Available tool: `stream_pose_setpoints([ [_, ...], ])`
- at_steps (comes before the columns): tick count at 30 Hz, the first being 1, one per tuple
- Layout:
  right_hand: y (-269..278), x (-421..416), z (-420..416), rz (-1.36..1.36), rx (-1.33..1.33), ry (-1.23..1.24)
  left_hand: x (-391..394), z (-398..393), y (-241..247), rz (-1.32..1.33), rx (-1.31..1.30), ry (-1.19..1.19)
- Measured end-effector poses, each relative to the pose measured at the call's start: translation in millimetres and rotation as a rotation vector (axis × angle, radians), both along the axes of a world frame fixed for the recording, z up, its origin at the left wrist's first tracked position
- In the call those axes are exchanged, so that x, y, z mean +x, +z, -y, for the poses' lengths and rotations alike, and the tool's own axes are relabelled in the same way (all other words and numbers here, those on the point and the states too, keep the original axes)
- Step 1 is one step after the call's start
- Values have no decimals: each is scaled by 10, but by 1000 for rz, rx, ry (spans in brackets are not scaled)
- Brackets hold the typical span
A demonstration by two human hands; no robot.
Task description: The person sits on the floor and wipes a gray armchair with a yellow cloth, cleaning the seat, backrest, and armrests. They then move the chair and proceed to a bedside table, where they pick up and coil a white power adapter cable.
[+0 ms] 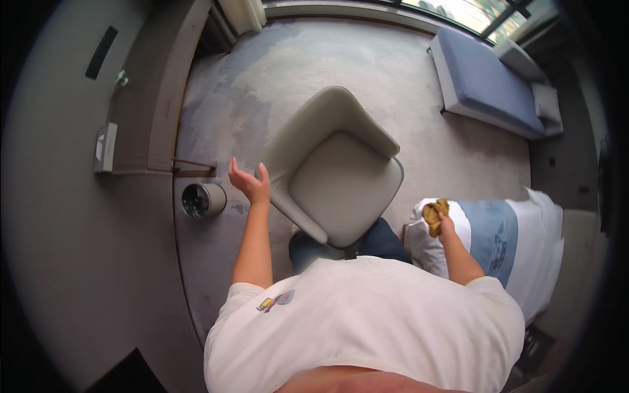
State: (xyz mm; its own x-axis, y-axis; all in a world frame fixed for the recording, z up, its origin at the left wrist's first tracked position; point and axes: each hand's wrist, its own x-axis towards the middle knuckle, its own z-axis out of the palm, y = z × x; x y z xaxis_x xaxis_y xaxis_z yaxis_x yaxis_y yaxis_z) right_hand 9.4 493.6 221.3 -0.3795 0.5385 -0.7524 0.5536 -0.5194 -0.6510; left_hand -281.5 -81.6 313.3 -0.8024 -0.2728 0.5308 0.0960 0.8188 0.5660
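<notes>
A grey upholstered armchair stands right in front of me, its seat facing up and its curved back on the far side. Beside the chair's left edge, my left hand is raised with thumb and fingers apart and holds nothing. Out to the right, my right hand grips a crumpled mustard-brown cloth. That cloth is above the near end of a bed with white linen and a blue bed runner.
A round waste bin with a dark liner stands left of me, by a desk along the wall. A tissue box is on that side. At the upper right, a blue-cushioned chaise stands near the window.
</notes>
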Motion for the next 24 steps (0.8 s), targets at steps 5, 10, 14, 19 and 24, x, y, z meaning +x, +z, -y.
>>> stream_pose_setpoints([
  [5,590,1682,859,115,-4,-553,-812,-1,249,636,-59,-526],
  [10,1058,2459,2566,325,-293,-841,-985,41,-199,720,-69,-670],
  [14,822,3106,3437,286,-382,-913,-946,8,-318,571,-114,-636],
  [19,732,3139,4218,196,-345,-906,-1013,103,-434,489,-92,-750],
  [24,505,3315,4674,118,-320,-967,-1023,125,-493,513,-122,-778],
])
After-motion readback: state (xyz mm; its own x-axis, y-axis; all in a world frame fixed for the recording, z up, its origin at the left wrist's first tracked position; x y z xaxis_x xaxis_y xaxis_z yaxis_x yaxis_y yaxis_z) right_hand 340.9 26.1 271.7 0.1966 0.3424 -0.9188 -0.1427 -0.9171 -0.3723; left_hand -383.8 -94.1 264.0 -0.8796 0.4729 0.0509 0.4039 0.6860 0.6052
